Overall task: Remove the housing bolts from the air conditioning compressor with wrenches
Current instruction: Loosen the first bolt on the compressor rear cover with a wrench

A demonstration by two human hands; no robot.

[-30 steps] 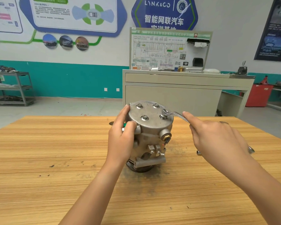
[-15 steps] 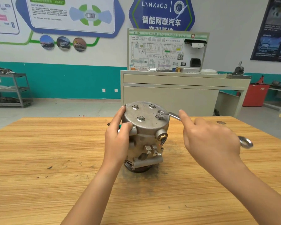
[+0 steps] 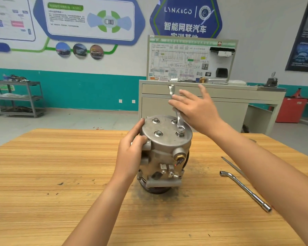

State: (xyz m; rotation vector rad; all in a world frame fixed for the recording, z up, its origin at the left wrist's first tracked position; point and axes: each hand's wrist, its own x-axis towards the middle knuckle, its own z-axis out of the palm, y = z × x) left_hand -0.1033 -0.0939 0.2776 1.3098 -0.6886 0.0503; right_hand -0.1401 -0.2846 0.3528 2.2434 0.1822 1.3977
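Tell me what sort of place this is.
Most likely a car-mechanics training workshop. A Lynk & Co wall sign hangs behind, a wiring-diagram teaching board stands on a cabinet, and an air conditioning compressor sits on a wooden workbench beside an L-shaped wrench.

Bright even indoor light, soft faint shadows, wide-angle bending at the edges, slight softness, no harsh glare
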